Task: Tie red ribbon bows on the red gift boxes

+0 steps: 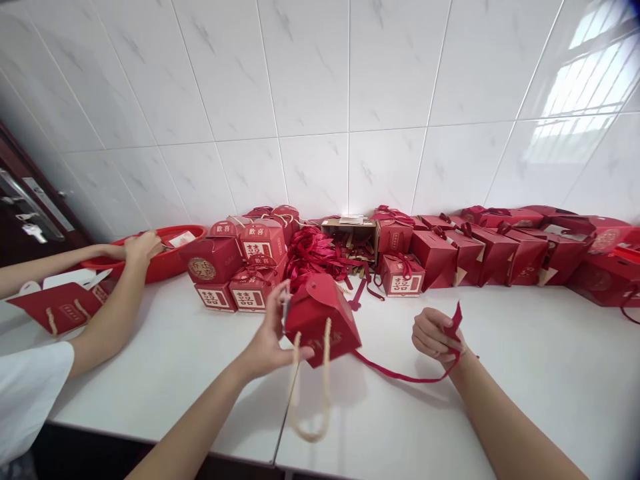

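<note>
My left hand (pixel 273 340) is closed on a red gift box (pixel 323 319), holding it tilted above the white table (pixel 525 360). A cream rope handle (pixel 313 393) hangs down from the box in a loop. A red ribbon (pixel 410 373) runs from the box's underside across to my right hand (pixel 436 333), which pinches its free end. The ribbon's tip sticks up past my fingers.
Finished red boxes (pixel 240 267) stand stacked at the back left, more in a row (pixel 480 250) at the back right. A heap of loose ribbons (pixel 313 257) and a small carton (pixel 350 233) lie between. At left another person's hands (pixel 135 250) reach a red tray (pixel 165 257).
</note>
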Tool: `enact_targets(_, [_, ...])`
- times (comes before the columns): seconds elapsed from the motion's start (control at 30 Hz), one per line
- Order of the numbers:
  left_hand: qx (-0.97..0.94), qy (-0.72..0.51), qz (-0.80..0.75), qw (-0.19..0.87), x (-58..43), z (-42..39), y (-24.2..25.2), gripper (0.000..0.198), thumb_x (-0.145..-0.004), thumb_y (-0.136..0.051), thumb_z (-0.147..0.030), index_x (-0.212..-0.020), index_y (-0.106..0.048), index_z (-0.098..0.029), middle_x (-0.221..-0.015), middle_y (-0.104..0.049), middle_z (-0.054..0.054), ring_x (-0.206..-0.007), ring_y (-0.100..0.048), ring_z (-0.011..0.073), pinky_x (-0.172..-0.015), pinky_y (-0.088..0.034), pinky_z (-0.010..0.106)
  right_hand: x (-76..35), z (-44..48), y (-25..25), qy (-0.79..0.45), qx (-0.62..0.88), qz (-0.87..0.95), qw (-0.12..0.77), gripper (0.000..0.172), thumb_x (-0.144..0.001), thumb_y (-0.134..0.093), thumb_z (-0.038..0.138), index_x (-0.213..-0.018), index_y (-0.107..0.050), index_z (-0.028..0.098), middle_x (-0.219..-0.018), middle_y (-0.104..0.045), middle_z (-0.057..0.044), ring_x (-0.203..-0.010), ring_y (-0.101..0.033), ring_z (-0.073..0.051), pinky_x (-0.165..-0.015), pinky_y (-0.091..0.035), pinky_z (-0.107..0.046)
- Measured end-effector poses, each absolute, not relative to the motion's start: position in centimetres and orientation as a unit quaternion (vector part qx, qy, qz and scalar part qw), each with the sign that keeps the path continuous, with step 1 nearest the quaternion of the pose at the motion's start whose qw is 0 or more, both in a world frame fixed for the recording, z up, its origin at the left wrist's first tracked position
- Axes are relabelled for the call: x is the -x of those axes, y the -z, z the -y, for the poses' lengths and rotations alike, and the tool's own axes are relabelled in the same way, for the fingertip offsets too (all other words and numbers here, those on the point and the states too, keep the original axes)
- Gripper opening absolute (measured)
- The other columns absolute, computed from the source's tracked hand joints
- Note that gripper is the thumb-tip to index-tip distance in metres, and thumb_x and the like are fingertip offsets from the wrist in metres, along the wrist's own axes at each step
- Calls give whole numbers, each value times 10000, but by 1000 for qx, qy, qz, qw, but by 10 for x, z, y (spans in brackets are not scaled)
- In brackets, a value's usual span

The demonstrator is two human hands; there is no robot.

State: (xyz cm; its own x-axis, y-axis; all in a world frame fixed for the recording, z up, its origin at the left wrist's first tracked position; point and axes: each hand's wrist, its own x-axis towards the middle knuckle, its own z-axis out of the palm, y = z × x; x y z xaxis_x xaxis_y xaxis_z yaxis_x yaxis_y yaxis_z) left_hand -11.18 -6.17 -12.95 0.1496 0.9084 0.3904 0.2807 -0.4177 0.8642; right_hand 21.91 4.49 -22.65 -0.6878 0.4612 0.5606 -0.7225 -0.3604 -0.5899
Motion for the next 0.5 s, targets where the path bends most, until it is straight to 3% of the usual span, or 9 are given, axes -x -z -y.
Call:
enact_targets(0.17, [-757, -350, -399, 381, 87, 63, 162, 1153, -606, -823, -286, -1455, -45, -348, -1469, -233, 134, -1362, -276, 340, -1011, -435, 463, -215, -33, 212, -797, -80, 422, 426, 97, -761, -707, 300, -689, -652, 265, -215, -185, 169, -217, -42, -20, -317, -180, -143])
enact_targets(0.23, [-769, -334, -380, 391, 82, 63, 164, 1166, -613, -817, -290, -1463, -20, -337, -1474, -226, 136, -1381, -229, 341, -1020, -426, 460, -212, -28, 202, -788, -30, 411, 458, 67, -764, -696, 272, -728, -640, 263, -268, -247, 157, -244, -127, -26, -346, -226, -145])
enact_targets(0.3, [-781, -314, -362, 400, 80, 61, 162, 1138, -640, -798, -291, -1466, -17, -330, -1481, -213, 134, -1388, -217, 333, -1035, -409, 458, -210, -24, 190, -772, 21, 399, 494, 55, -770, -681, 271, -759, -627, 264, -371, -397, 124, -318, -316, -35, -416, -322, -151])
enact_targets(0.4, [-807, -260, -324, 418, 82, 56, 154, 1156, -643, -790, -292, -1467, 19, -340, -1511, -142, 131, -1366, -290, 323, -1076, -347, 487, -214, -15, 168, -740, 83, 392, 541, 61, -762, -677, 299, -775, -624, 271, -708, -649, 54, -651, -593, -79, -617, -463, -206])
enact_targets(0.5, [-847, -204, -265, 413, 84, 49, 141, 1197, -608, -803, -371, -1481, 16, -334, -1551, -38, 120, -1411, -164, 369, -1104, -255, 543, -231, 5, 135, -655, 178, 418, 604, 47, -790, -635, 339, -785, -637, 292, -1052, -680, 24, -979, -614, -153, -813, -480, -302])
